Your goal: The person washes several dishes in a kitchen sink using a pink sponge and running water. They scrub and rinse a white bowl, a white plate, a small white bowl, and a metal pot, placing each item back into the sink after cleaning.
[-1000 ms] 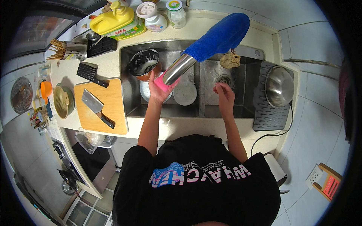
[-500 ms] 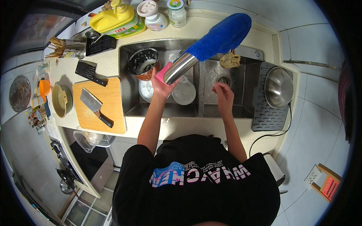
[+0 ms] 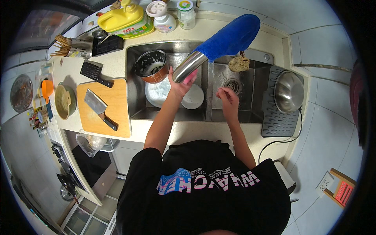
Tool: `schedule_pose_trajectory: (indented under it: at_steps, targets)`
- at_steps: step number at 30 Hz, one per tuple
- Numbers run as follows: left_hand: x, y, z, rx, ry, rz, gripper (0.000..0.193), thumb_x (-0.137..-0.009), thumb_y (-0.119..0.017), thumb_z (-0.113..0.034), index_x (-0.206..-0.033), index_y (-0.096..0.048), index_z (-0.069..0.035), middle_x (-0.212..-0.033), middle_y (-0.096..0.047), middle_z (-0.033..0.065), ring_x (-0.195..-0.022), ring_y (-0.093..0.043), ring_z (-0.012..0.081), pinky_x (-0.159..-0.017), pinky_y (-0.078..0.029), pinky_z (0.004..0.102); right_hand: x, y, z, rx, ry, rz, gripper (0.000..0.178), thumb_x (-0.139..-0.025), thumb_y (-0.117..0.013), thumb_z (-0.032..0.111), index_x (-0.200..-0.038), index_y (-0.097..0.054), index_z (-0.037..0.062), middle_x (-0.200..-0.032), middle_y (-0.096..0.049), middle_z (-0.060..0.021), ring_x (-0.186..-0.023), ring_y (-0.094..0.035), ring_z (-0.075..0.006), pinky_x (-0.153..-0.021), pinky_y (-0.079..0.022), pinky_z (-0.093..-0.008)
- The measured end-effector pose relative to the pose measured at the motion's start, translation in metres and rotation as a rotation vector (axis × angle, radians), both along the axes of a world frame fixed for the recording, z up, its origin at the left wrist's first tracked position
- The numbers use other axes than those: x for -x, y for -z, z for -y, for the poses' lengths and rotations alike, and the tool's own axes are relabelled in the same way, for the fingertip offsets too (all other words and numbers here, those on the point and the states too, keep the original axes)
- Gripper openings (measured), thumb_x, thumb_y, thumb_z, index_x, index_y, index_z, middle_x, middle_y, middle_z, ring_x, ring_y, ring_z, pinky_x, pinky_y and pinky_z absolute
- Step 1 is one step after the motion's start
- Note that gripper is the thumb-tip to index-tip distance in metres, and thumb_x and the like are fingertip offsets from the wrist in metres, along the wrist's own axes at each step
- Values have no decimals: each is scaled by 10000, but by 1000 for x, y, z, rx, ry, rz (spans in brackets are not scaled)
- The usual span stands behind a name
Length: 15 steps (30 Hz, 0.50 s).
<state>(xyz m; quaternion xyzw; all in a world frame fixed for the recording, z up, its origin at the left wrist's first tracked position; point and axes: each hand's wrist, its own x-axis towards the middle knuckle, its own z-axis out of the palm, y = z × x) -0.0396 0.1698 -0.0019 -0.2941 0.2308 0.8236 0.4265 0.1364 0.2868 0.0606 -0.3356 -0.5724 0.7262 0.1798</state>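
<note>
My left hand (image 3: 179,87) is over the left sink basin, closed around a pink sponge (image 3: 190,76). Above it passes a steel faucet (image 3: 189,67) wrapped in blue cloth (image 3: 231,37), hiding part of the hand and sponge. A brown pot (image 3: 154,74) with suds on its black inside stands just left of this hand. Lower in the basin are a white plate (image 3: 156,95) and a round white dish (image 3: 193,98). My right hand (image 3: 228,97) hovers over the right basin near the drain (image 3: 232,85), its fingers curled together with nothing visible in them.
Left of the sink, a cleaver (image 3: 96,102) lies on a wooden cutting board (image 3: 119,92), near a black slotted turner (image 3: 92,70). A steel bowl (image 3: 289,92) rests on a grey drying mat (image 3: 276,121) at right. Bottles, including a yellow jug (image 3: 127,21), line the back.
My left hand has shifted right and turned with the pink sponge, away from the pot and under the faucet. My right hand has moved slightly left and down.
</note>
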Motion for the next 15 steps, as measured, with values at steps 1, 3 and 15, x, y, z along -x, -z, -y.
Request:
schedule_pose_trajectory:
  at_steps: [1,3,15]
  targets:
    - [-4,-4,1,40,-5,23,611,-880,-275,-563,-1175,-524,-89,-1148,-571,132,-1015,-556,306,-871,-444,438,0,-1,1,-2,-1,2,143,-883,-580,108,-958,-606,-11,-839,-622,-36,-776,-582,-85,-729,-450,-212]
    - [-9,-2,8,69,24,6,514,-865,-353,-506,-1127,-531,-101,-1110,-576,123,-1019,-547,313,-872,-440,481,0,-5,2,-5,-3,5,146,-884,-579,108,-960,-604,-13,-831,-617,-34,-777,-577,-83,-732,-448,-210]
    - [-3,46,62,52,219,-39,453,-902,-354,-528,-690,-468,-144,-510,-396,10,-449,-411,164,-462,-369,270,-5,-5,4,-24,-13,-19,143,-891,-565,98,-964,-597,-21,-830,-616,-40,-773,-583,-88,-721,-455,-215]
